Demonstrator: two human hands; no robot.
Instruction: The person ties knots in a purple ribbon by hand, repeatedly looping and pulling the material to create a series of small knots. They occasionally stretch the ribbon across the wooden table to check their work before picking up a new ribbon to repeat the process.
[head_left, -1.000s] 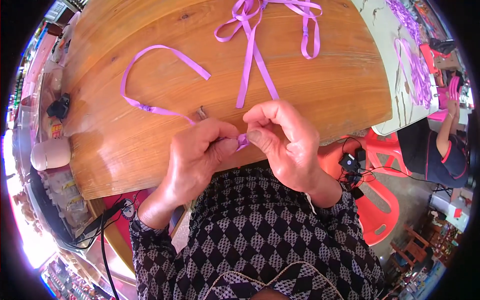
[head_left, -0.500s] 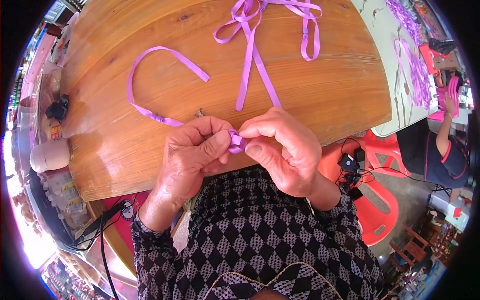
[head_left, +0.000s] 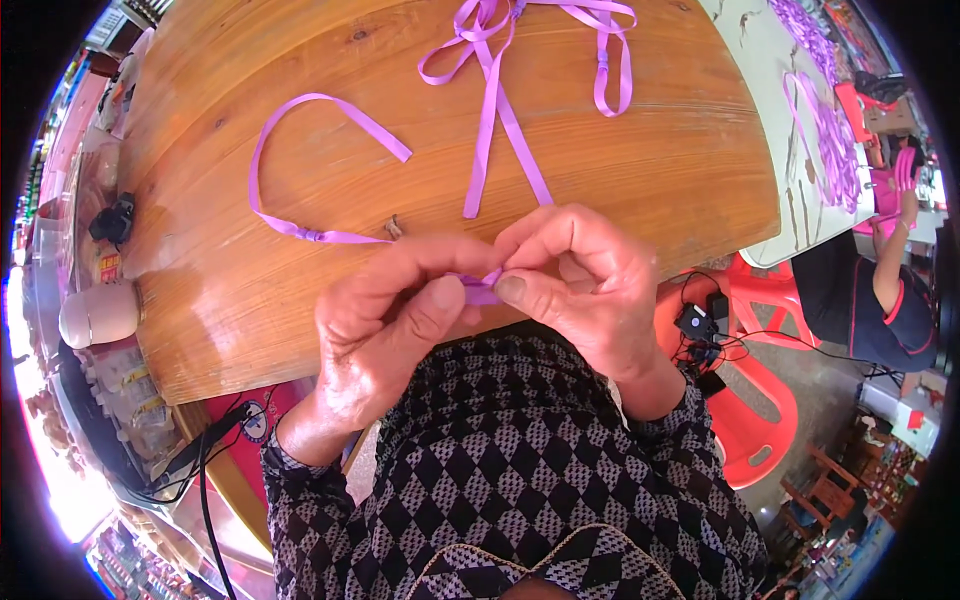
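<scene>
Both my hands pinch one purple ribbon just over the near edge of the wooden table. My left hand is closed on its left part, thumb and forefinger together. My right hand grips the other part between thumb and fingertip. The folded bit between them is small and partly hidden by the fingers. From behind my left hand a ribbon length with a small knot curves out over the tabletop; whether it joins the held piece cannot be seen. Beyond my right hand lie more knotted purple ribbons.
A white table with a heap of purple ribbon adjoins at the right. Red plastic stools stand below it, with black cables. A pink rounded object sits at the left edge. A co-worker's arm shows far right.
My right hand has shifted its pinch, and the small ribbon loop between my hands is now drawn out flatter. My left forefinger has reached further across. The co-worker's hand has moved up a little.
</scene>
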